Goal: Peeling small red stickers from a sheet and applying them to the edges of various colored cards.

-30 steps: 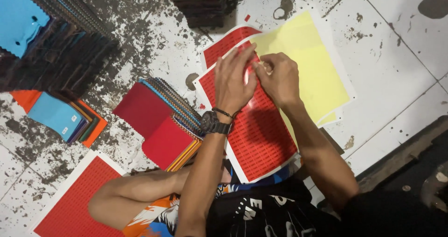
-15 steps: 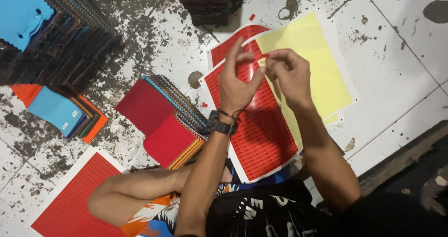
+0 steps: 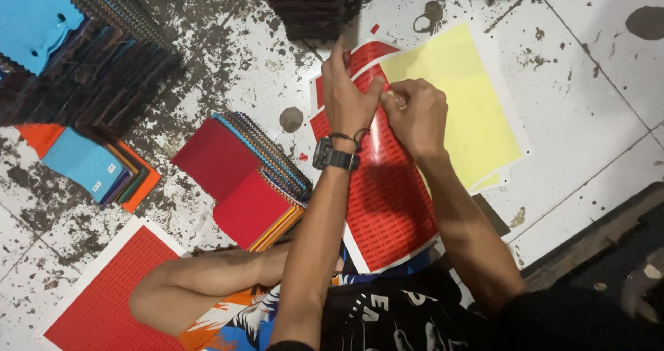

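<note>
A red sticker sheet [image 3: 387,206] with rows of small labels lies on the tiled floor, overlapping a yellow sheet [image 3: 463,95]. My left hand [image 3: 348,102], with a black watch on its wrist, rests on the top part of the red sheet, index finger stretched out and thumb pressed toward my right hand. My right hand [image 3: 417,112] is curled, its fingertips pinched together at the sheet's upper edge right against my left thumb. What sits between the fingertips is too small to make out; it looks like a small red sticker.
A fanned stack of red fabric swatches [image 3: 242,181] lies left of my arms. A blue and orange swatch pile [image 3: 93,165] and dark swatch stacks [image 3: 83,53] [image 3: 304,2] sit further off. Another red sheet [image 3: 111,296] lies beside my bent leg [image 3: 207,282]. A dark step edge [image 3: 595,233] runs at right.
Half a second ago my right hand held a small red strip lifted off the sheet. Now both hands are down and close together at the sheet's upper edge.
</note>
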